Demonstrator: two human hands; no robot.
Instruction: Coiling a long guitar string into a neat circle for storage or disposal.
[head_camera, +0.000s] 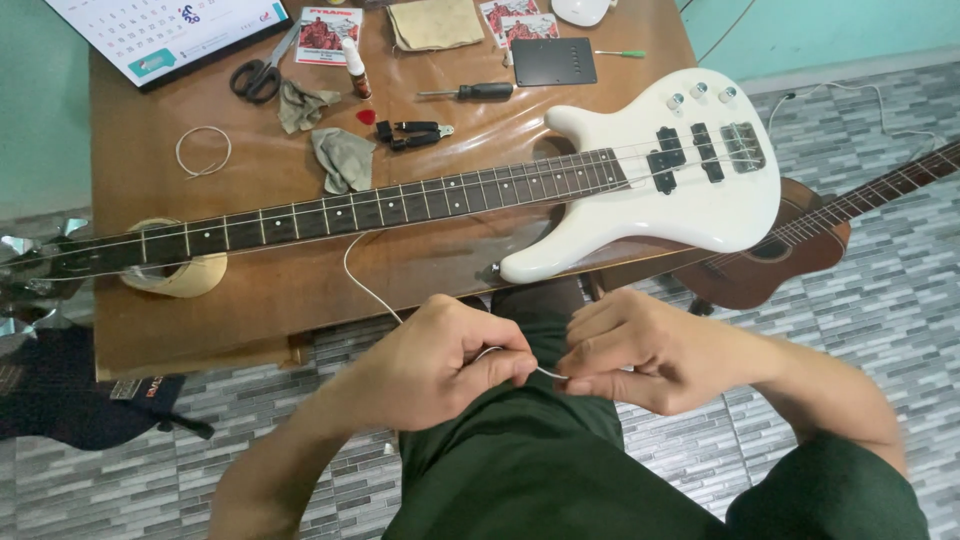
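Both hands meet over the person's lap, just off the near edge of the surface (200, 330), and between them runs a thin pale string (362, 280). The left hand (440, 365) is curled, thumb and forefinger pinching the string close to its free end; the right hand (640, 350) is curled too, its fingertips pressed together on the short stretch that shows between the two hands. From the left hand the string climbs away from the body in a loose curve, up over the near edge, and reaches the dark neck of the white bass guitar (650, 190). The bass lies flat with its long axis across the view, body toward the right hand, headstock far out past the left. The left hand lies nearer to where the string meets the neck.
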